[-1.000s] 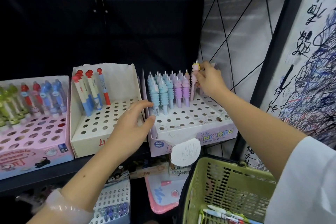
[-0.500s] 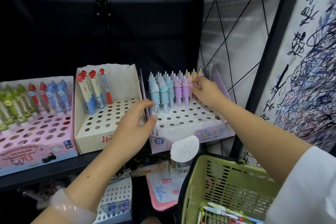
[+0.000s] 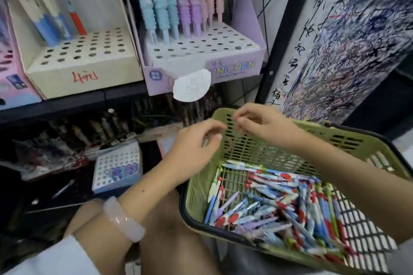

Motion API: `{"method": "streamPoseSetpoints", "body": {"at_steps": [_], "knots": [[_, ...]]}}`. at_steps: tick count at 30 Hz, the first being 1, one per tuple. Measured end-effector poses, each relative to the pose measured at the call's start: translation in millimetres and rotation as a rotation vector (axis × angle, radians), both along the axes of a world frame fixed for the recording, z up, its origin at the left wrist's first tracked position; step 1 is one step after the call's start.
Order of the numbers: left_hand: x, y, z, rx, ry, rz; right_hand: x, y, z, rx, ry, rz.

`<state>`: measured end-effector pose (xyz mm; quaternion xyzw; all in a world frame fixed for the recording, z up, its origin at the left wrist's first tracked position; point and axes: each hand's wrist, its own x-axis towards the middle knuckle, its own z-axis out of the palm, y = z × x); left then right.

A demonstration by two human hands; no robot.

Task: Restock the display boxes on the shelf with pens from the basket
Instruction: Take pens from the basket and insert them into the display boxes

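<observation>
— Pens, heaps of them, lie in the olive-green slotted plastic basket (image 3: pixel 263 154) on the person's lap: a loose jumble of blue, white and red pens (image 3: pixel 290 198) covering most of its floor. So I'd say the restocking is far from finished.

— What about the shelf?

— The lilac cardboard display box printed "UNICORN" (image 3: pixel 232 66) has only its back rows filled, with pastel blue, purple and pink ridged pens (image 3: pixel 178 11) standing upright; the front rows of holes are bare. The cream cardboard box with red handwriting on its front (image 3: pixel 85 69), just beside it, is emptier: a few blue-and-red pens (image 3: pixel 55 18) lean at its back left, and most of its holes gape.

— And the hands?

— Both are down off the shelf, over the near-left corner of the basket. The left hand (image 3: pixel 192 147), with a pale pink bangle (image 3: pixel 124 222) on its wrist, hovers at the rim with fingers loosely curled and thumb out; it holds nothing that I can see. The right hand (image 3: pixel 266 125) hangs above the basket wall, fingertips drawn together toward the left hand's.

— Pinching something?

— I cannot tell; it's blurred, and no pen shows between those fingers. My guess is that they are about to pick the next pens.
</observation>
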<state>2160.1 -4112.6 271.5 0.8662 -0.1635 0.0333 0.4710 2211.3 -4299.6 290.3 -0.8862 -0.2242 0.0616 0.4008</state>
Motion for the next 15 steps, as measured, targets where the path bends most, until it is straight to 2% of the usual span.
{"method": "streamPoseSetpoints", "body": {"at_steps": [3, 5, 9, 11, 13, 15], "knots": [[-2, -5, -33, 0.166, 0.093, -0.027, -4, -16, -67, -0.355, 0.099, 0.045], [-3, -9, -46, 0.278, 0.107, -0.064, -7, -21, -105, -0.531, 0.236, 0.182], [-1, -12, -52, 0.394, 0.089, -0.093, -16, -25, -160, -0.741, 0.509, 0.488], [-2, -12, -53, 0.415, 0.089, -0.085, -24, -26, -183, -0.900, 0.458, 0.585], [-4, -13, -54, 0.436, 0.082, -0.074, -33, -25, -200, -1.067, 0.268, 0.638], [-5, -13, -53, 0.444, 0.082, -0.058, -37, -21, -208, -1.134, 0.138, 0.653]]}}
